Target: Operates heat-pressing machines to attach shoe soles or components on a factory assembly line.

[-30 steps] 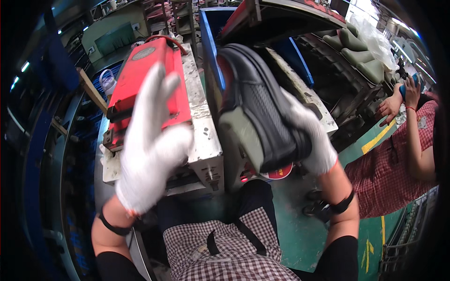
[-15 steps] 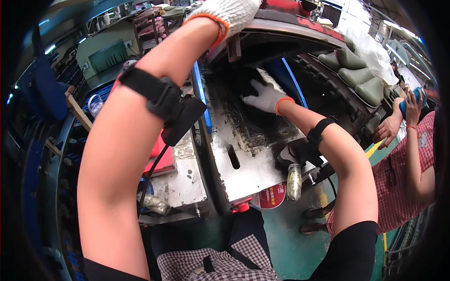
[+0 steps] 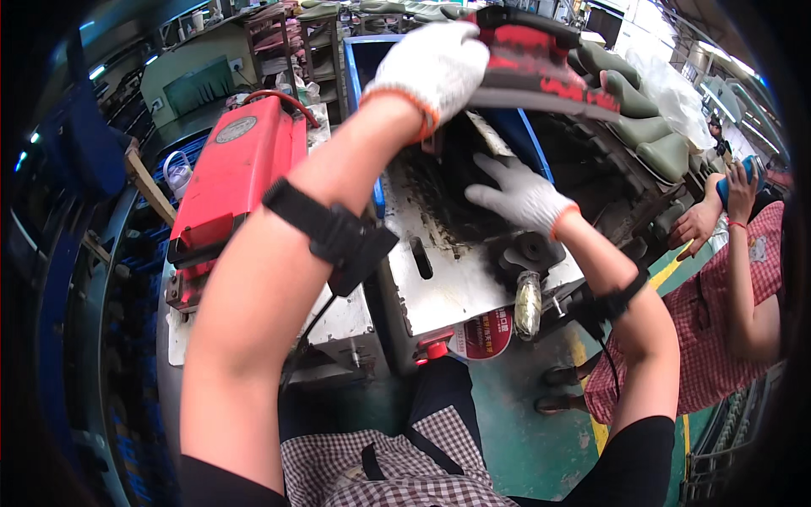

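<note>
My left hand (image 3: 435, 72), in a white knit glove with an orange cuff, is closed at the left edge of a red-painted machine head (image 3: 528, 55). Its fingertips are partly hidden behind the glove, against the red part. My right hand (image 3: 524, 194), gloved the same way, has its fingers spread over a dark sheet (image 3: 460, 173) on the machine's metal bed (image 3: 443, 291). Whether the palm presses on the sheet, I cannot tell. Beside the right wrist stand a black knob (image 3: 530, 247) and a tape-wrapped handle (image 3: 528, 306).
A second red machine head (image 3: 236, 160) stands at left. Blue bin edges (image 3: 536, 152) show behind the bed. Olive-green boot-shaped pieces (image 3: 663, 156) lie on a rack at right. A person in a red checked apron (image 3: 726, 317) stands there, holding a blue object (image 3: 752, 173).
The red machine head has swung right with my left hand, uncovering more of the blue bin. My left arm has moved right, so the other red machine shows. My right hand has shifted slightly right and nearer.
</note>
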Available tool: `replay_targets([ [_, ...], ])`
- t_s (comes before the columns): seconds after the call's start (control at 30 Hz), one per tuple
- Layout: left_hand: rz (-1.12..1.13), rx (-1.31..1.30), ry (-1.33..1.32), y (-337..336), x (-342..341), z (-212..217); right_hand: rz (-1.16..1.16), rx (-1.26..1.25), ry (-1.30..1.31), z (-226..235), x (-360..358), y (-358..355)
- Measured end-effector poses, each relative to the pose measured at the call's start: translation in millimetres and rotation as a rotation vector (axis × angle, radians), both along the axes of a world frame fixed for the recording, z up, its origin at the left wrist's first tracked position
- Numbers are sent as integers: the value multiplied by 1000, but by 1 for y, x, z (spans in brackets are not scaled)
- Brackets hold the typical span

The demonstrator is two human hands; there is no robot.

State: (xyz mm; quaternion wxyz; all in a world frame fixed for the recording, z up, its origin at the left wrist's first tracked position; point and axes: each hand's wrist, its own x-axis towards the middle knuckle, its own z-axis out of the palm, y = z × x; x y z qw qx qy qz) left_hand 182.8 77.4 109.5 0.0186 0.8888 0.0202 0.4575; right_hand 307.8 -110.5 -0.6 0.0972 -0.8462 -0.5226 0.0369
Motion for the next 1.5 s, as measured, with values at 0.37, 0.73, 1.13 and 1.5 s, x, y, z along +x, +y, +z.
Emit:
replay_targets([
  [0.37,-53,-274,-172,-64,-33,-116,-109,-49,177,-13,14,-41],
  [0.73,-109,-249,-156,-25,-11,-32,37,17,96,-42,60,52],
  [1.13,-41,-116,-19,-5,-10,27,2,-97,-60,-29,48,47],
  [1.5,-109,-358,-119,-23,-7,-25,19,198,-93,-14,5,-47],
])
